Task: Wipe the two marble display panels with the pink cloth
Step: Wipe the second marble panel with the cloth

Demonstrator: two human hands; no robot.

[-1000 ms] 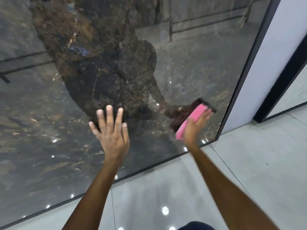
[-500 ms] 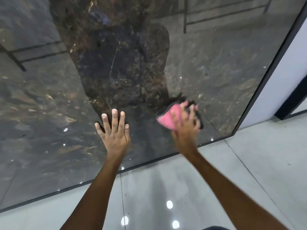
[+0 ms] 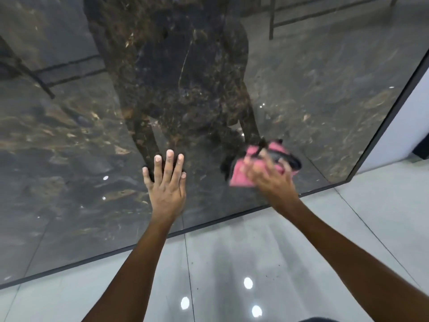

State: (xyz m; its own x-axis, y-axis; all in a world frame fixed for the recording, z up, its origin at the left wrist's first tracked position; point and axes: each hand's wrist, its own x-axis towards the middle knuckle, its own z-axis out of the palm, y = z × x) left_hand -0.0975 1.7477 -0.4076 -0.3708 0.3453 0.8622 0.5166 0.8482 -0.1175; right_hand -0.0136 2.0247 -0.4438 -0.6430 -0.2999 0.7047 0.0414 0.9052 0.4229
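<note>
The marble panel stood upright and filled most of the view — a dark, polished slab, grey-black with brown and gold veining and pale flecks. Its gloss was mirror-like: it reflected the person's dark outline at the centre, floor lines, and small points of ceiling light. A thin black frame ran along its right and bottom edges, meeting the pale grey tiled floor, which carried bright round light reflections of its own. To the right of the frame rose a white wall.

The left hand lay flat on the lower part of the panel, fingers straight and slightly spread, fingertips pointing up, with its dark reflection showing just beyond them.

The pink cloth was pressed against the panel low down, to the right of the left hand and near the bottom edge. It looked bunched or folded, a dusty rose pink, its outline smeared by motion blur, and its reflection showed as a pink patch just above it. The right hand was on top of it, fingers curled over the cloth — though blur made their exact arrangement hard to read. Both forearms were bare.
</note>
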